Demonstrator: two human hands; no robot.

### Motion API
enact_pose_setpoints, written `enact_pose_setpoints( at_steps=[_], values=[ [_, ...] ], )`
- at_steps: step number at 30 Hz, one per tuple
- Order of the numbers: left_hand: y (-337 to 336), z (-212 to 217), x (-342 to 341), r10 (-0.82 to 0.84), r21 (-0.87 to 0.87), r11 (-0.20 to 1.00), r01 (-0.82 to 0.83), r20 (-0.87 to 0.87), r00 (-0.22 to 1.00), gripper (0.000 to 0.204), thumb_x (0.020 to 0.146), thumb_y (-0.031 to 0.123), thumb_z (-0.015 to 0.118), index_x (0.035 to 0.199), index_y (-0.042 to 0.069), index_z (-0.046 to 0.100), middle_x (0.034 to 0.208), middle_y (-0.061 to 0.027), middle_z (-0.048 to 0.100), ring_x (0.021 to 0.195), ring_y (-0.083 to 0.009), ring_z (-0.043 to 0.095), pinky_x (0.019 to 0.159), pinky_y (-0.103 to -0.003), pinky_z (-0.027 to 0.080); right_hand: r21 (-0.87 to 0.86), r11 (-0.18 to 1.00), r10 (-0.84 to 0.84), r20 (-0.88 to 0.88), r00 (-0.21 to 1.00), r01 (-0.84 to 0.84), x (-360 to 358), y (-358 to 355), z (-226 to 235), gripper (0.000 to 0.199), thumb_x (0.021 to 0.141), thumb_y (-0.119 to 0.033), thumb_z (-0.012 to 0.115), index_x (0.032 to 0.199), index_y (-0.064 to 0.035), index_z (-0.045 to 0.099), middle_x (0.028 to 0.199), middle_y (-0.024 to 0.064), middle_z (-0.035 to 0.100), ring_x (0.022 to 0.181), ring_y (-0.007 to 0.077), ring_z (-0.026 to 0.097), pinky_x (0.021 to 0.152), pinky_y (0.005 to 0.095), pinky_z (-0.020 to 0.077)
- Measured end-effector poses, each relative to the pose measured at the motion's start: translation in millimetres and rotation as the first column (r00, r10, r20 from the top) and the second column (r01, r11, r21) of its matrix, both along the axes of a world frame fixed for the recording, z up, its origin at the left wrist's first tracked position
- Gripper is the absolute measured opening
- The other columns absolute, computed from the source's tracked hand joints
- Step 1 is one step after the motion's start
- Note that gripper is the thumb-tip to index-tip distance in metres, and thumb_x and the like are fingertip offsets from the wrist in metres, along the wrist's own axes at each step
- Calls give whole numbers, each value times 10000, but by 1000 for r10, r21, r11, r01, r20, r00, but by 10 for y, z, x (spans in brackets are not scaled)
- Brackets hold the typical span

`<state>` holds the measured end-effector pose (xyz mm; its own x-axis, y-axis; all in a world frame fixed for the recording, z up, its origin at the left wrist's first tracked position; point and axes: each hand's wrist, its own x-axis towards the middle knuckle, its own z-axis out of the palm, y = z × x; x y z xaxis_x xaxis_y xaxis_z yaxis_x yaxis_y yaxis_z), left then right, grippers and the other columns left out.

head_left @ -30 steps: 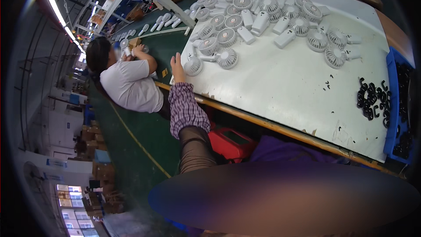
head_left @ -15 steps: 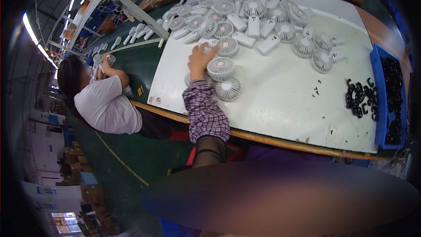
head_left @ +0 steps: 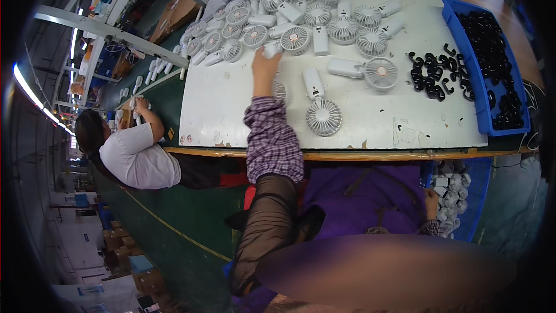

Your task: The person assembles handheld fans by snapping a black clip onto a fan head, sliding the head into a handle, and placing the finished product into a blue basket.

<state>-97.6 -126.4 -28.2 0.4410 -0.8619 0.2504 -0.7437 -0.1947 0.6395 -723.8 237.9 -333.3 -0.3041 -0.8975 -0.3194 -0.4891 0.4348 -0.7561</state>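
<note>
My left hand (head_left: 264, 64) stretches out in a plaid sleeve over the white table (head_left: 231, 110). Its fingers close around the handle of a white handheld fan (head_left: 271, 50) at the near edge of a heap of several white fans (head_left: 301, 6). Another fan (head_left: 280, 90) lies partly under my forearm, and one more (head_left: 323, 117) rests to its right. My right hand (head_left: 431, 202) is low beside my lap, at a blue bin of white parts (head_left: 452, 188); its fingers are hard to make out.
A blue tray (head_left: 470, 69) of black clips stands at the table's right, with loose black clips (head_left: 427, 74) beside it. A seated person in a white shirt (head_left: 139, 159) works to the left at a green conveyor (head_left: 156, 87) carrying white parts.
My left hand has moved away from the two fans near the table's front and reached farther out to the heap. The view has shifted so the table sits more central.
</note>
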Motion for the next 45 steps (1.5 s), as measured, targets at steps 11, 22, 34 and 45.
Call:
enact_pose_setpoints(
  at_steps=[11, 22, 34, 45],
  values=[
    [1183, 966, -652, -414, -440, 898, -25, -862, 292, 386, 847, 65, 625, 1169, 46, 413, 956, -86, 510, 856, -202, 553, 745, -449, 540, -180, 966, 243, 368, 897, -188, 1270, -1093, 2909, 138, 887, -112, 579, 938, 8, 625, 683, 23, 604, 567, 64, 531, 500, 193, 403],
    [1927, 495, -1823, -279, -199, 944, 261, -906, 319, 459, 817, 30, 602, 1235, 23, 412, 1052, -108, 551, 963, -192, 561, 838, -378, 495, -651, 716, 546, 296, 784, -252, 2189, -1533, 3711, 625, 738, -109, 739, 1291, -15, 463, 1176, 110, 551, 1058, 193, 548, 915, 290, 415],
    [2447, 315, -2588, -589, 108, 560, 821, -646, 486, 293, 784, 270, 725, 835, -15, 680, 621, -72, 643, 531, -129, 614, 506, -253, 458, -467, 724, 680, 365, 636, -507, 1615, -1527, 3403, 359, 826, -188, 654, 1136, -24, 575, 1022, 107, 614, 930, 184, 595, 800, 300, 465],
    [1807, 126, -2426, -195, -235, 679, 695, -971, -138, 288, 893, 214, 568, 1071, 10, 469, 888, -168, 607, 705, -239, 643, 633, -350, 547, -384, 904, -19, -473, 881, -186, 821, -2909, 3210, 160, 786, -213, 626, 810, -56, 643, 795, 84, 606, 716, 239, 610, 635, 343, 475]
  ],
)
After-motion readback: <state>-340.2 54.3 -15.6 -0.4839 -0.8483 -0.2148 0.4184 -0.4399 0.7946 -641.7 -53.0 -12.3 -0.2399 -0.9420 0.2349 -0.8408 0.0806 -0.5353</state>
